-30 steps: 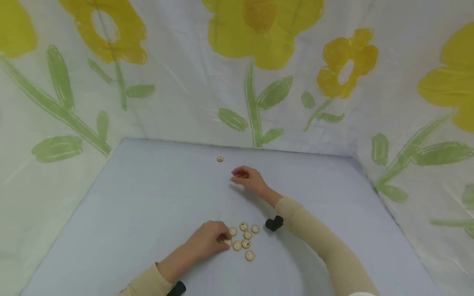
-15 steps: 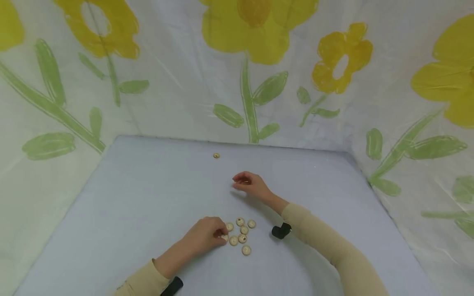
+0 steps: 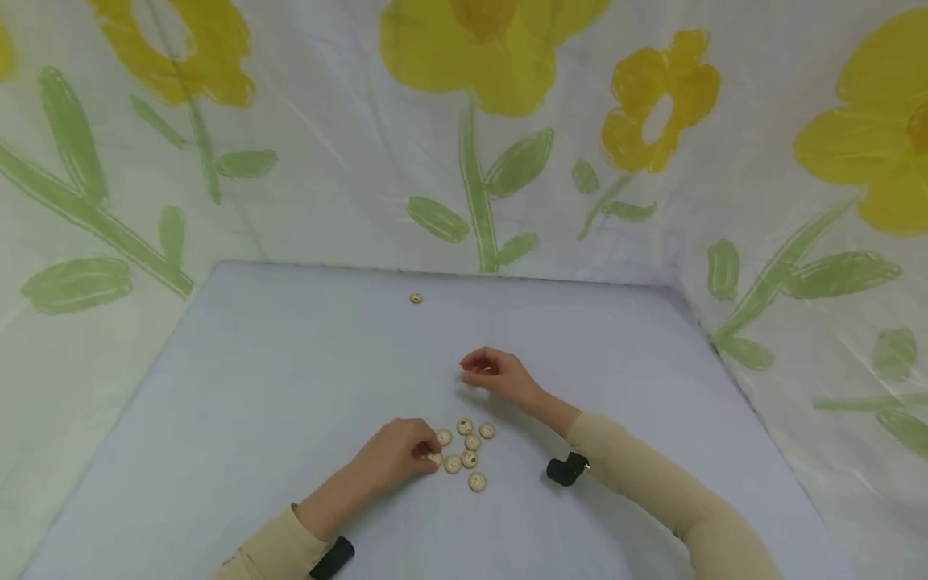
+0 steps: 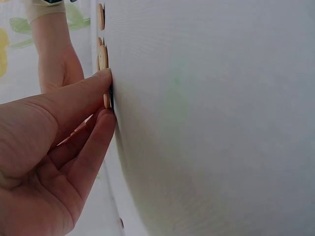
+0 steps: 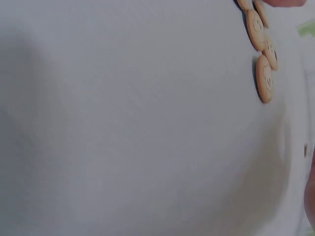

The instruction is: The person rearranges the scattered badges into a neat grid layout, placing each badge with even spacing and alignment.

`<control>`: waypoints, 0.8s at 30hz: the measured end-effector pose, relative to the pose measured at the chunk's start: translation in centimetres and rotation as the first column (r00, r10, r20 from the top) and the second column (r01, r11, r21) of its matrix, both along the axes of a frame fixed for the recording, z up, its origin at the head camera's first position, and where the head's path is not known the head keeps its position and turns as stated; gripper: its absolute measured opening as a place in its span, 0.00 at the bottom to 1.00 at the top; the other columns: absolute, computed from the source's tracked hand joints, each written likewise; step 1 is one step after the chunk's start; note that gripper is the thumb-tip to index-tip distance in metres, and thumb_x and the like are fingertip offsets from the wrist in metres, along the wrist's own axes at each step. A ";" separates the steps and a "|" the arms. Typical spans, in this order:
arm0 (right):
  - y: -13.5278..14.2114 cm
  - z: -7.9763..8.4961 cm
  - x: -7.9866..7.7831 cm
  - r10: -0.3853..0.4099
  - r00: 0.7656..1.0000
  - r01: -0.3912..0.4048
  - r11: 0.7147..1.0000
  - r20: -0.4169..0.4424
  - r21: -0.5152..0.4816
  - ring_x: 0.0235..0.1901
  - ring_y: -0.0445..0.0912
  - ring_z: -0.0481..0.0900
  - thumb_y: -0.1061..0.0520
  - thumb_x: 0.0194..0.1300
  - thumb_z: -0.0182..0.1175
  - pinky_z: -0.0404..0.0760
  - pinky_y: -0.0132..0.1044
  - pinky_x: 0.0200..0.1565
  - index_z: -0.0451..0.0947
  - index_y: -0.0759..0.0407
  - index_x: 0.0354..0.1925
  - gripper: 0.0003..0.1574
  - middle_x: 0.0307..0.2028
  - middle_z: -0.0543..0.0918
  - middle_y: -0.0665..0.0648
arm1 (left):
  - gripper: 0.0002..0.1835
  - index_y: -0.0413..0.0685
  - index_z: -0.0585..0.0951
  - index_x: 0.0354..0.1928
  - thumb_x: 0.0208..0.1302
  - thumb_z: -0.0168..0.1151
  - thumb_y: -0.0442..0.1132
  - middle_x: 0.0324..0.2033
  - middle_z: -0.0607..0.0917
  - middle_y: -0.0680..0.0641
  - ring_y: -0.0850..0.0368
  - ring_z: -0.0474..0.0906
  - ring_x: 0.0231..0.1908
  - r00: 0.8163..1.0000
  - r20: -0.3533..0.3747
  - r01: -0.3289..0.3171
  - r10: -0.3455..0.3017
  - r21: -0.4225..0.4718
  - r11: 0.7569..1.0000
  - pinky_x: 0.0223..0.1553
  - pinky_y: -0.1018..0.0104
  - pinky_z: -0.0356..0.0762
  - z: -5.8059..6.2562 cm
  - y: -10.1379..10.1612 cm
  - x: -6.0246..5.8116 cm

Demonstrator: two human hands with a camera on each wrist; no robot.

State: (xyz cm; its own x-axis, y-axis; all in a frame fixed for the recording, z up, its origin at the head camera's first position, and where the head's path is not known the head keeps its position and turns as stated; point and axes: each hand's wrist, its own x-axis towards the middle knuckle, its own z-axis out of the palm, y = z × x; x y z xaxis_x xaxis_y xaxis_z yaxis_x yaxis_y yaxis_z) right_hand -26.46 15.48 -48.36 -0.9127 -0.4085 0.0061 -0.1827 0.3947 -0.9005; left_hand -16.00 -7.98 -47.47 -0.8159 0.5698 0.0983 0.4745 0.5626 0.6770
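Observation:
My left hand (image 3: 395, 453) pinches a small round wooden disc (image 4: 106, 101) between thumb and fingertips, right at the tabletop. That disc sits at the left side of a loose cluster of similar discs (image 3: 470, 459), pale wood with engraved lines and, on some, a dark spot. Beyond the cluster, my right hand (image 3: 500, 374) hovers over the table with loosely curved fingers, thumb and fingertips apart. A small pale spot shows inside its curve in the head view. Several discs (image 5: 265, 78) also appear at the upper right of the right wrist view.
One more disc (image 3: 416, 298) lies alone near the back edge of the pale table (image 3: 290, 346). White sheeting (image 3: 326, 161) painted with yellow flowers encloses the back and sides. A black wrist camera (image 3: 568, 469) hangs at the right sleeve.
My right hand has drawn back a little toward me and to the right, away from the lone disc. The left hand keeps its pinch; the head view has shifted slightly.

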 end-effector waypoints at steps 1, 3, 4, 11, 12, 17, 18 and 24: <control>0.1 0.1 0.2 0.003 1.000 -0.003 1.000 0.004 -0.006 0.40 0.43 0.79 0.57 0.63 0.67 0.79 0.34 0.45 0.80 0.60 0.48 0.16 0.41 0.83 0.53 | 0.07 0.44 0.84 0.33 0.51 0.73 0.32 0.28 0.82 0.53 0.63 0.75 0.29 1.000 -0.001 0.000 0.000 -0.001 1.000 0.32 0.67 0.75 0.0 0.0 0.0; 0.4 0.2 0.8 0.006 1.000 -0.006 1.000 0.012 -0.017 0.40 0.43 0.79 0.56 0.63 0.67 0.79 0.34 0.45 0.80 0.59 0.48 0.15 0.41 0.83 0.52 | 0.07 0.44 0.84 0.33 0.51 0.73 0.32 0.28 0.82 0.53 0.62 0.75 0.29 1.000 -0.004 0.001 -0.001 -0.003 1.000 0.32 0.67 0.75 0.0 0.0 -0.1; 0.5 0.3 1.0 0.009 1.000 -0.009 1.000 0.015 -0.024 0.40 0.44 0.79 0.55 0.63 0.67 0.79 0.35 0.45 0.80 0.59 0.47 0.16 0.41 0.83 0.52 | 0.07 0.44 0.84 0.32 0.51 0.73 0.32 0.28 0.82 0.53 0.62 0.75 0.29 1.000 -0.005 0.003 -0.003 -0.004 1.000 0.32 0.67 0.75 0.0 0.0 -0.1; 1.1 0.4 3.0 0.030 0.999 -0.028 0.997 0.023 -0.071 0.39 0.45 0.79 0.58 0.63 0.67 0.80 0.34 0.42 0.80 0.62 0.48 0.15 0.40 0.83 0.55 | 0.07 0.44 0.84 0.33 0.51 0.73 0.32 0.29 0.83 0.53 0.62 0.76 0.29 1.000 -0.011 0.018 -0.018 -0.003 1.000 0.33 0.67 0.76 0.1 -0.1 -0.2; 1.1 0.4 3.2 0.029 0.999 -0.027 0.997 0.024 -0.072 0.38 0.44 0.79 0.58 0.63 0.66 0.80 0.33 0.42 0.80 0.62 0.47 0.15 0.40 0.83 0.54 | 0.07 0.44 0.84 0.33 0.51 0.73 0.32 0.29 0.83 0.53 0.61 0.76 0.29 1.000 -0.014 0.021 -0.021 -0.001 1.000 0.33 0.67 0.76 0.1 -0.1 -0.3; 1.2 0.4 4.6 0.038 0.999 -0.035 0.997 0.031 -0.072 0.37 0.42 0.78 0.62 0.63 0.66 0.78 0.30 0.40 0.80 0.64 0.46 0.14 0.38 0.83 0.55 | 0.07 0.44 0.84 0.32 0.51 0.73 0.31 0.29 0.83 0.52 0.60 0.77 0.30 0.999 -0.027 0.029 -0.028 0.009 1.000 0.33 0.67 0.76 0.1 -0.5 -0.4; 1.2 0.4 5.0 0.047 0.998 -0.045 0.996 0.034 -0.074 0.37 0.42 0.77 0.63 0.63 0.66 0.78 0.30 0.40 0.80 0.66 0.46 0.14 0.38 0.83 0.55 | 0.07 0.44 0.84 0.32 0.51 0.73 0.31 0.29 0.83 0.53 0.61 0.77 0.30 0.999 -0.030 0.027 -0.027 0.008 1.000 0.33 0.67 0.76 0.0 -0.6 -0.4; 0.6 2.3 7.5 0.101 0.993 -0.096 0.992 0.061 -0.082 0.34 0.41 0.76 0.68 0.62 0.64 0.76 0.28 0.34 0.78 0.71 0.45 0.12 0.36 0.82 0.60 | 0.07 0.44 0.84 0.32 0.50 0.74 0.32 0.29 0.83 0.53 0.61 0.78 0.30 1.000 -0.019 0.013 -0.013 0.007 1.000 0.34 0.67 0.77 -0.2 -1.3 0.0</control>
